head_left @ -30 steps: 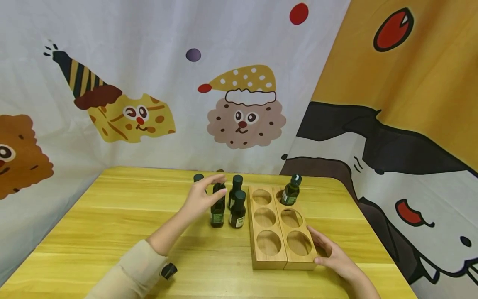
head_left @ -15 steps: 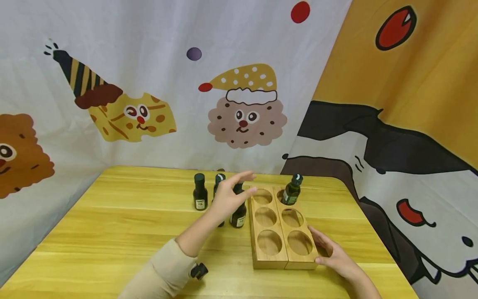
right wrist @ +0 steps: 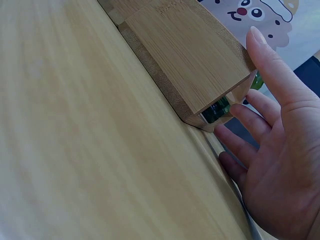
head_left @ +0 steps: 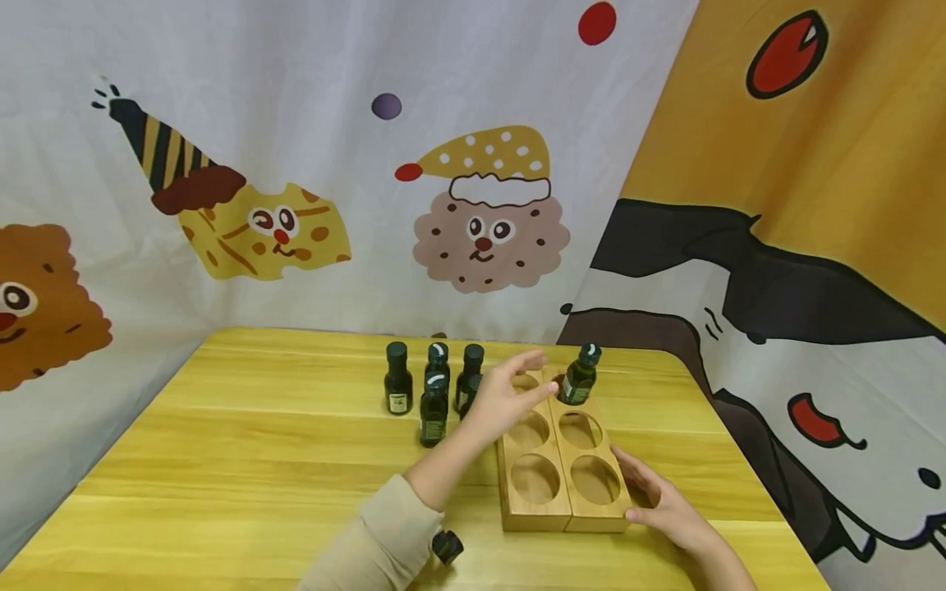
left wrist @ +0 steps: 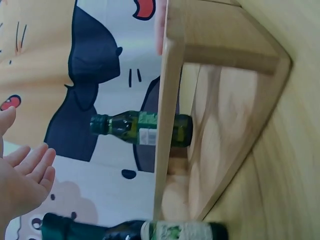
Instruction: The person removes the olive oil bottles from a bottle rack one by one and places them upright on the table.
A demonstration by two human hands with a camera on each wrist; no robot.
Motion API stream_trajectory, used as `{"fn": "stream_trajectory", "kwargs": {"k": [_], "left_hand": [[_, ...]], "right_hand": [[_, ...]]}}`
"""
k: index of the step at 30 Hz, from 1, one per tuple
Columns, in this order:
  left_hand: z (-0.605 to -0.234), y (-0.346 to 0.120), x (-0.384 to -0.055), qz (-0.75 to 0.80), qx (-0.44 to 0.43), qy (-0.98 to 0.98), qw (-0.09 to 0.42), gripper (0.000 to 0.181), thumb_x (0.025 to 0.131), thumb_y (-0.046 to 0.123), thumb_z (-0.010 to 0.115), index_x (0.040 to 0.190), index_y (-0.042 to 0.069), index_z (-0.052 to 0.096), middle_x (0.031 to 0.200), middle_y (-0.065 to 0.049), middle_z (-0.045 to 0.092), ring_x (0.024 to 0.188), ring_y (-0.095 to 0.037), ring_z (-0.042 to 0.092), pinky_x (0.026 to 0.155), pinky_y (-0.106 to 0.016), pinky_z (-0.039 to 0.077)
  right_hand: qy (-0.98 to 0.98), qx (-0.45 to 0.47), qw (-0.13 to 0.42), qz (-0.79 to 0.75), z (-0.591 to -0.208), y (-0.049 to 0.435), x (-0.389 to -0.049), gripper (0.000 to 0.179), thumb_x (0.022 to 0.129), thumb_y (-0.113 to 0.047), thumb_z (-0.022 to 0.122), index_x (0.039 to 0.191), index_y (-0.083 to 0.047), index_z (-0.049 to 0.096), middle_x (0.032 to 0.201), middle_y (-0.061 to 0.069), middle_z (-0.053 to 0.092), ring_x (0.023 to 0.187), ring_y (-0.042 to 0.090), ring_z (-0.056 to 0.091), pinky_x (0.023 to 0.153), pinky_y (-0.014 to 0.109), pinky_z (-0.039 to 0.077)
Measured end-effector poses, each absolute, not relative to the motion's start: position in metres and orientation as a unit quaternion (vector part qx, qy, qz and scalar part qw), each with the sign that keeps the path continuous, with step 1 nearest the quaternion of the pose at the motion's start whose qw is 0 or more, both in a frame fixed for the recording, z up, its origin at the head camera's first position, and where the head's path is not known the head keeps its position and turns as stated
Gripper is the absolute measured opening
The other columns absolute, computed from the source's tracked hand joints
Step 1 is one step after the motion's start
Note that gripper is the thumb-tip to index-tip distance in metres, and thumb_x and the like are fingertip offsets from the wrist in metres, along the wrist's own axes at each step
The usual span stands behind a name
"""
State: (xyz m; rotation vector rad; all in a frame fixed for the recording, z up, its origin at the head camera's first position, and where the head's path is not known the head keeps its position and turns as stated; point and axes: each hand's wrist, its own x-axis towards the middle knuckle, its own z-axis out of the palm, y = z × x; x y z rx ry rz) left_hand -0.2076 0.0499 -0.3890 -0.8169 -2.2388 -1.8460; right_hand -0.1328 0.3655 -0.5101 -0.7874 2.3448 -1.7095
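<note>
My left hand [head_left: 502, 402] hovers over the left row of a wooden rack [head_left: 535, 517] with round holes. Its fingers and thumb are spread and hold nothing, as the left wrist view shows of the hand [left wrist: 25, 185] too. Beyond the fingertips, a dark green bottle [head_left: 579, 382] stands in the rack's far right hole. In the left wrist view that bottle [left wrist: 145, 127] passes through the rack's top board. My right hand [head_left: 661, 501] rests against the rack's near right corner, with thumb [right wrist: 272, 65] at its edge and the other fingers loosely extended along the side.
Left of the rack stand several dark capped bottles, among them one bottle [head_left: 397, 382] at the far left and another bottle [head_left: 433, 414] nearer. One bottle [head_left: 467, 373] is partly behind the left hand. A printed cloth [head_left: 296, 82] hangs behind the table [head_left: 222, 460].
My left hand has moved right, from over the loose bottles to over the rack, staying without anything in it. The right hand and the rack have stayed in place.
</note>
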Motion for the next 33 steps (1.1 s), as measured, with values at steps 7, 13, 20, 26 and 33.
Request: {"fn": "stream_trajectory", "kwargs": {"k": [7, 13, 20, 26, 33], "left_hand": [[-0.393, 0.074, -0.218, -0.603, -0.242, -0.759, 0.047, 0.055, 0.089, 0.035, 0.070, 0.137, 0.016, 0.053, 0.125, 0.001, 0.061, 0.115, -0.012, 0.053, 0.093, -0.035, 0.046], [-0.399, 0.091, -0.231, -0.620, -0.217, -0.753, 0.031, 0.055, 0.089, 0.036, 0.070, 0.138, 0.019, 0.052, 0.127, 0.002, 0.059, 0.117, -0.010, 0.052, 0.099, -0.034, 0.042], [-0.407, 0.108, -0.242, -0.631, -0.174, -0.755, 0.019, 0.055, 0.088, 0.035, 0.071, 0.137, 0.018, 0.053, 0.127, 0.000, 0.059, 0.117, -0.015, 0.053, 0.091, -0.036, 0.047], [-0.407, 0.118, -0.250, -0.634, -0.145, -0.760, 0.016, 0.055, 0.087, 0.032, 0.072, 0.137, 0.018, 0.054, 0.127, 0.001, 0.059, 0.117, -0.017, 0.053, 0.085, -0.032, 0.050], [-0.406, 0.128, -0.256, -0.626, -0.148, -0.766, 0.018, 0.054, 0.088, 0.027, 0.072, 0.136, 0.014, 0.054, 0.127, -0.004, 0.059, 0.118, -0.018, 0.054, 0.085, -0.029, 0.050]], "right_hand": [[0.774, -0.263, 0.066, -0.572, -0.510, 0.365, -0.133, 0.075, 0.090, -0.005, 0.066, 0.151, -0.003, 0.024, 0.149, 0.002, 0.037, 0.128, 0.010, 0.041, 0.099, 0.019, 0.033], [0.778, -0.260, 0.069, -0.567, -0.508, 0.365, -0.132, 0.074, 0.090, -0.004, 0.066, 0.151, -0.003, 0.025, 0.150, 0.008, 0.035, 0.128, 0.009, 0.041, 0.099, 0.018, 0.032], [0.778, -0.255, 0.076, -0.569, -0.505, 0.363, -0.131, 0.073, 0.091, -0.006, 0.065, 0.151, -0.003, 0.024, 0.150, 0.016, 0.032, 0.129, 0.010, 0.040, 0.099, 0.019, 0.033], [0.782, -0.248, 0.073, -0.566, -0.504, 0.364, -0.130, 0.073, 0.091, -0.006, 0.065, 0.151, -0.003, 0.025, 0.150, 0.011, 0.034, 0.128, 0.011, 0.042, 0.098, 0.019, 0.034], [0.781, -0.254, 0.072, -0.565, -0.505, 0.363, -0.131, 0.072, 0.091, -0.005, 0.065, 0.151, -0.004, 0.025, 0.150, 0.004, 0.035, 0.128, 0.010, 0.041, 0.098, 0.019, 0.034]]}}
